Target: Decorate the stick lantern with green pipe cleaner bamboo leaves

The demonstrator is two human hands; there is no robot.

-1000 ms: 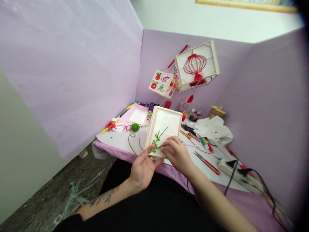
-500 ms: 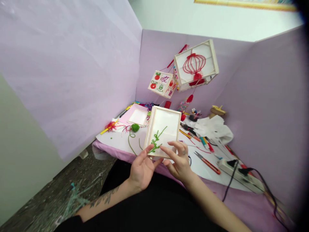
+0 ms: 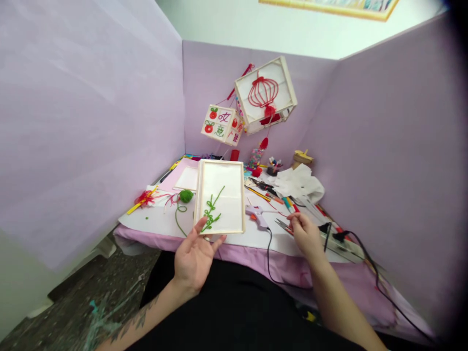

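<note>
In my left hand [image 3: 195, 258] is a shallow wooden frame lantern panel [image 3: 232, 200] with a white face, tilted up toward me. The thumb rests at its lower left corner, and fingers support it from below. A green looped yarn sprig [image 3: 210, 214] lies on the lower left of that face. My right hand [image 3: 305, 236] is closed over the handles of red-handled thread snips [image 3: 283, 226] on the table; the blades point left. The palm hides most of the handles. A pale purple glue gun [image 3: 258, 217] lies between the panel and the snips.
A green yarn ball [image 3: 185, 196] sits left of the panel, its strand trailing forward. Two decorated lanterns [image 3: 266, 95] hang behind. Crumpled white cloth [image 3: 300, 183], pens and a power strip [image 3: 340, 251] with black cables are at the right. Purple partitions [image 3: 314, 97] enclose the table.
My right hand has left the green sprig on the panel and moved right, onto the thread snips. My left hand still holds the panel. The view has turned right, and the glue gun now shows.
</note>
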